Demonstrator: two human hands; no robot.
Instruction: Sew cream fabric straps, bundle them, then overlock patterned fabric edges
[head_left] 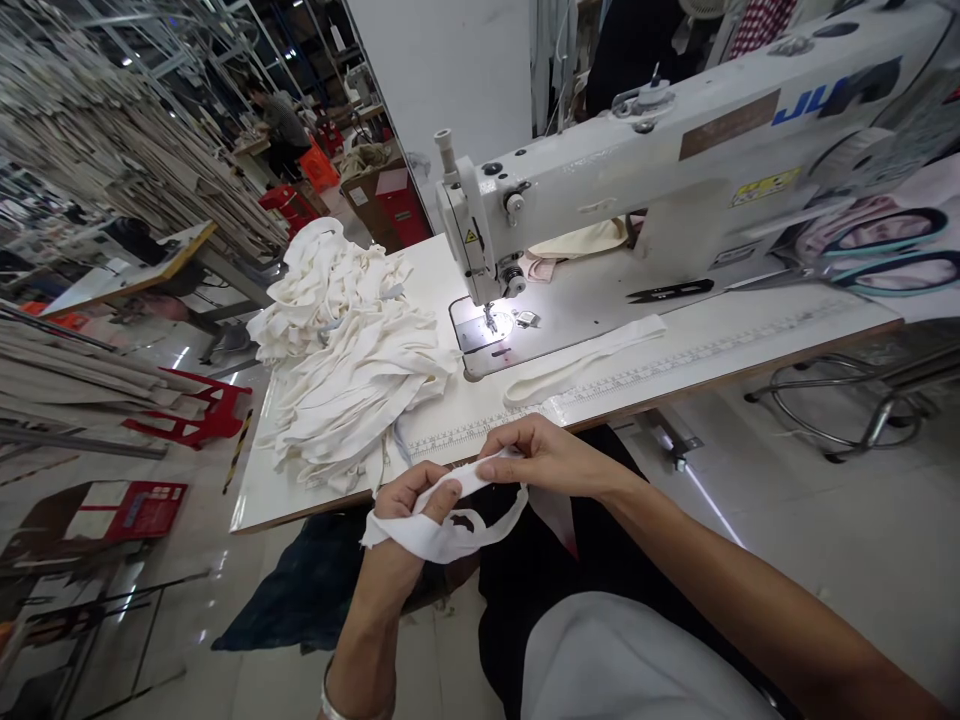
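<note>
Left hand (405,505) in head view is partly closed, w/ thumb on top of a white cloth strip (439,540) and the fingers curled around and under it; right hand (536,460) is also half closed, pinching the same strip b/w thumb and bent index finger. So the strip is in front of the table edge, above the lap, w/ one part stretched b/w the two grips and the rest hanging in a loop below, also lying across the heel of the left palm. To handle it well, I think both pinches should be light but firm, b/c soft cloth may stretch or roll at its edges; better to lay the part b/w thumbs flat, w/o twist, and to let the loop hang free, away from the pile of white strips (360,380) near the left hand. Hard to make out: the fingertips under the cloth are hidden, so exact grip there cannot be told; also whether the strip is one closed ring or has free ends, and if any seam is there. Left wristband (334,705) is cut off at the bottom, and the sewing machine (585,190) at the right side.
</note>
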